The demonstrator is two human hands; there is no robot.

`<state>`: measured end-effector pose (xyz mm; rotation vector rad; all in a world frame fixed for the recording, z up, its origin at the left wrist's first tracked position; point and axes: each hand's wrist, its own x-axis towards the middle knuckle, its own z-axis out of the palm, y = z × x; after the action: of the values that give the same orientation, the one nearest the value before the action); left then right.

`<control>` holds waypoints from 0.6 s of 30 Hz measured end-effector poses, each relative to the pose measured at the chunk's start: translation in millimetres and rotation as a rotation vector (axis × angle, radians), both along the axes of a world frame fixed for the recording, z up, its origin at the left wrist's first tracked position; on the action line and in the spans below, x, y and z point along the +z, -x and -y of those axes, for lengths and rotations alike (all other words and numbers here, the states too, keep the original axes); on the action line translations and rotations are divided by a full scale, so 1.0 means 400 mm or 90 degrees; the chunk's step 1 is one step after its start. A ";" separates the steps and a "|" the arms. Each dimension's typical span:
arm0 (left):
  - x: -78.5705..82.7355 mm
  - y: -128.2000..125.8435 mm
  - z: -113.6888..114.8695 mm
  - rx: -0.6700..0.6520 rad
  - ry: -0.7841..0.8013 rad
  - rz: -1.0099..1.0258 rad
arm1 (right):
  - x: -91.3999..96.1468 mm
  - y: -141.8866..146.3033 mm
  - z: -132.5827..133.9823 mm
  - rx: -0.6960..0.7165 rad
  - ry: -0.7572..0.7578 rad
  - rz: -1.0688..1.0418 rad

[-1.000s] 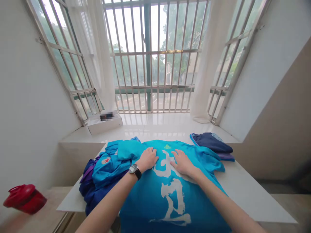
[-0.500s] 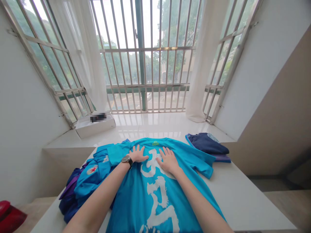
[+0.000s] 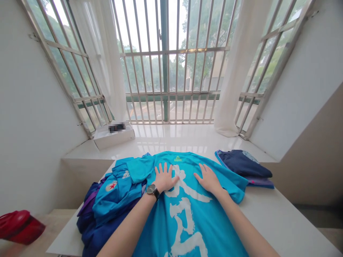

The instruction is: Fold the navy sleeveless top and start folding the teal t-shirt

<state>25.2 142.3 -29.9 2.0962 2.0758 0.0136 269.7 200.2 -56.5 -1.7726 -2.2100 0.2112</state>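
A blue T-shirt [image 3: 166, 200] with large white brush-style characters lies spread over the table, its collar toward the window. My left hand [image 3: 164, 177] rests flat on its upper part, fingers spread, beside the first character; a watch [image 3: 152, 191] is on that wrist. On the other side of the character, my right hand [image 3: 209, 179] lies on the cloth with its fingers apart. Left of the shirt is a rumpled heap of blue and purple clothes [image 3: 114, 200], partly behind my left forearm. At the right, a stack of folded clothes [image 3: 242, 164] has a navy piece on top.
The white table [image 3: 289, 221] reaches to the windowsill [image 3: 174, 137]. A white box [image 3: 114, 137] with a blurred-out dark item stands on the sill at the left. Curtains [image 3: 232, 107] hang before the barred window. A red object [image 3: 23, 226] is at the lower left.
My right hand has slid rightward over the shirt, away from my left hand, uncovering more of the top character. The whole view has shifted, so the surroundings appear farther right.
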 end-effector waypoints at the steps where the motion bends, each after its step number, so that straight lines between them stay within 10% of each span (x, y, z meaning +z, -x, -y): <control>1: 0.007 0.001 0.005 -0.002 0.001 0.004 | -0.012 0.001 0.007 -0.003 0.007 0.013; 6: 0.117 0.081 0.050 -0.016 -0.079 -0.043 | -0.032 0.007 0.024 -0.011 0.037 0.121; 11: 0.217 0.296 0.101 0.137 -0.058 -0.108 | -0.020 0.008 0.019 -0.019 0.042 0.162; 18: 0.208 0.410 0.096 0.201 -0.029 -0.155 | -0.011 0.011 0.024 -0.026 0.041 0.175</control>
<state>-138.9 104.0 53.3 1.8507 2.5529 -0.1591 265.4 190.8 -61.0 -1.9829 -2.3731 0.0320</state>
